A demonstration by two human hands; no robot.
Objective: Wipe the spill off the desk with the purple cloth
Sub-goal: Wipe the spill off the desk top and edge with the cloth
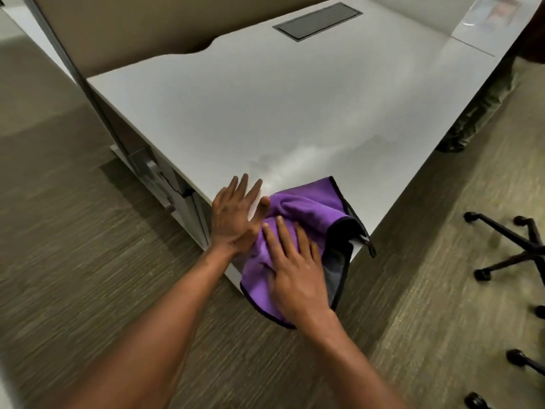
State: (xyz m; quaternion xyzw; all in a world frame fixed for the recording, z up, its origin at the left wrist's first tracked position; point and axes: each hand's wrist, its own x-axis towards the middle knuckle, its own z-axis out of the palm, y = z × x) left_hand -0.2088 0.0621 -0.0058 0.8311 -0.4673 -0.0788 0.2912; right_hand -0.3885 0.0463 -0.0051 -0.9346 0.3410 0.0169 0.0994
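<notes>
The purple cloth (306,211), edged in black with a grey underside, lies bunched on the near corner of the white desk (265,113) and hangs partly over the edge. My right hand (295,270) presses flat on the cloth, fingers spread. My left hand (233,214) rests flat on the desk beside the cloth, its thumb touching the purple fabric. A faint wet smear (295,160) streaks the desk just beyond the cloth.
A dark cable hatch (317,21) is set into the desk's far side. A clear sheet (498,22) lies at the far right corner. An office chair base (516,246) with castors stands on the carpet at right. A partition post (88,93) rises at left.
</notes>
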